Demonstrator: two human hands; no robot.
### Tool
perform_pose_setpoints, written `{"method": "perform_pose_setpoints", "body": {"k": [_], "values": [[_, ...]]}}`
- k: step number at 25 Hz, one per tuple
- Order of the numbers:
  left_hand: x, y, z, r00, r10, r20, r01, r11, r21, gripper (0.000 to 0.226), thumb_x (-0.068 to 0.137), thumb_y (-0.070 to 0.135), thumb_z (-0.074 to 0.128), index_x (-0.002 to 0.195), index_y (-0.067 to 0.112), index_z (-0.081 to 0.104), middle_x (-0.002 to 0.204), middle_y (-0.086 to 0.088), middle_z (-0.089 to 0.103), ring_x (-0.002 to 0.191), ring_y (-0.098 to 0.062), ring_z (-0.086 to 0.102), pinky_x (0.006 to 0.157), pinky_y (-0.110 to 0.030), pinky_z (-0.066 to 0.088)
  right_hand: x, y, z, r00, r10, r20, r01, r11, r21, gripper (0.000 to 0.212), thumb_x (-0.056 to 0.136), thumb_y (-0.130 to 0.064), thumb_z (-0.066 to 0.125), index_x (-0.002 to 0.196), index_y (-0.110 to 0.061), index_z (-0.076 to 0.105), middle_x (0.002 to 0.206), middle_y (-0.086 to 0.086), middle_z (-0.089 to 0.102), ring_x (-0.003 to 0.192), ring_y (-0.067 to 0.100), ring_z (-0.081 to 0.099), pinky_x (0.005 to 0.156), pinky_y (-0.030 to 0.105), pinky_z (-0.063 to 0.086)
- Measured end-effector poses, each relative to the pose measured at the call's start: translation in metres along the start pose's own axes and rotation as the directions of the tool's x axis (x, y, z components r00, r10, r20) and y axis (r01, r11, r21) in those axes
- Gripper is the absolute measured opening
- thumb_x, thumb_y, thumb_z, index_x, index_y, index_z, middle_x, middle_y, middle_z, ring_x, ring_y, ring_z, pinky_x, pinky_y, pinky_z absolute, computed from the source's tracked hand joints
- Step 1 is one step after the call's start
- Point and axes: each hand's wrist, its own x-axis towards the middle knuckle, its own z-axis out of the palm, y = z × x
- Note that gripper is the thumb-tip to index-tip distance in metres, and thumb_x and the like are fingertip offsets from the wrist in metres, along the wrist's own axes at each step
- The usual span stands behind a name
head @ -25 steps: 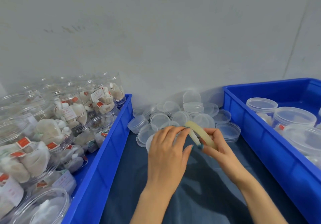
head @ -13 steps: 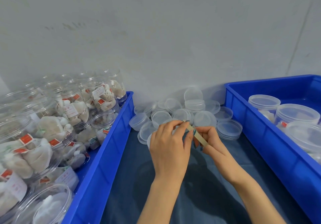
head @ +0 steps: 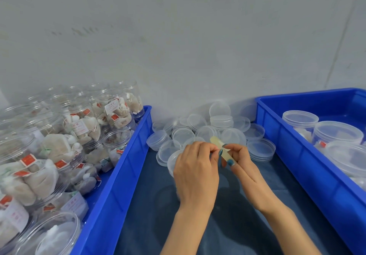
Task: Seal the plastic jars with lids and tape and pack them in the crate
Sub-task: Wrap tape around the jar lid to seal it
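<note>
Pinching one tape roll (head: 223, 151), left hand (head: 196, 167) and right hand (head: 240, 161) meet between two blue crates: left crate (head: 122, 175) holds open sachet-filled jars (head: 116, 142), right crate (head: 297, 155) lidded jars (head: 336, 134).

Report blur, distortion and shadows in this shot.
Head view: wide-angle bend splays the left crate and right crate outward; soft even light, faint shadow on the cloth under the left hand and right hand pinching the tape roll; nearest jars, lower left, look soft.

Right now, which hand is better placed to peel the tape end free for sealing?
Left, probably. The right hand grips the tape roll edge-on, so it serves as the holder. The left hand has its curled fingertips at the roll's rim, where a loose end would be picked.
</note>
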Motion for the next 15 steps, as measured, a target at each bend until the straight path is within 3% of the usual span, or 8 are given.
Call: {"method": "perform_pose_setpoints", "body": {"k": [2,5,7,9,12,15], "values": [[-0.006,0.004,0.0,1.0,-0.02,-0.003,0.02,0.999,-0.038,0.007,0.086,0.024,0.067,0.084,0.019,0.063,0.077,0.007,0.063,0.068,-0.015,0.058,0.058,-0.03,0.046,0.002,0.002,0.0,0.997,-0.035,-0.066,0.03,0.997,-0.072,0.025,0.102,-0.037,0.043,0.127,-0.031,0.039,0.093,-0.012,0.063,0.094,0.012,0.062,0.079,0.019,0.047],[-0.003,0.002,-0.001,0.997,-0.076,-0.018,0.076,0.997,-0.023,0.01,0.085,0.016,0.072,0.083,0.015,0.062,0.073,0.004,0.063,0.064,-0.017,0.057,0.056,-0.032,0.047,0.004,0.005,-0.001,0.986,-0.062,-0.154,0.012,0.95,-0.312,0.033,0.094,-0.055,0.043,0.118,-0.032,0.045,0.073,-0.012,0.058,0.073,0.011,0.057,0.069,0.025,0.043],[-0.001,0.002,-0.003,0.998,-0.07,-0.006,0.07,0.997,-0.017,0.01,0.085,0.014,0.073,0.084,0.014,0.063,0.074,0.003,0.063,0.064,-0.019,0.057,0.056,-0.034,0.048,0.004,0.008,0.0,0.971,-0.144,-0.192,0.027,0.86,-0.51,0.036,0.099,-0.062,0.031,0.099,-0.035,0.054,0.064,-0.015,0.054,0.073,0.008,0.053,0.081,0.03,0.037],[-0.005,0.003,-0.006,0.997,-0.076,-0.009,0.076,0.996,-0.053,0.01,0.086,0.012,0.072,0.085,0.013,0.062,0.074,0.002,0.062,0.065,-0.02,0.056,0.056,-0.034,0.048,0.003,0.009,0.003,0.958,-0.206,-0.2,0.048,0.802,-0.595,0.048,0.098,-0.065,0.021,0.086,-0.035,0.055,0.065,-0.018,0.052,0.075,0.004,0.052,0.09,0.033,0.033],[-0.017,0.003,-0.011,0.984,-0.17,-0.06,0.158,0.973,-0.169,0.011,0.088,0.008,0.068,0.087,0.013,0.059,0.078,0.006,0.06,0.069,-0.019,0.057,0.063,-0.027,0.041,0.004,0.01,0.003,0.947,-0.244,-0.21,0.031,0.718,-0.695,0.062,0.094,-0.074,0.016,0.075,-0.027,0.054,0.071,-0.015,0.051,0.076,0.006,0.049,0.088,0.036,0.033],[-0.023,-0.003,-0.021,0.964,-0.247,-0.102,0.213,0.942,-0.261,0.006,0.092,0.012,0.059,0.09,0.016,0.057,0.085,0.011,0.055,0.073,-0.015,0.055,0.067,-0.023,0.041,0.003,0.012,0.0,0.939,-0.276,-0.205,0.035,0.67,-0.741,0.066,0.093,-0.074,0.017,0.074,-0.022,0.054,0.075,-0.012,0.053,0.081,0.014,0.049,0.091,0.036,0.031]]}}
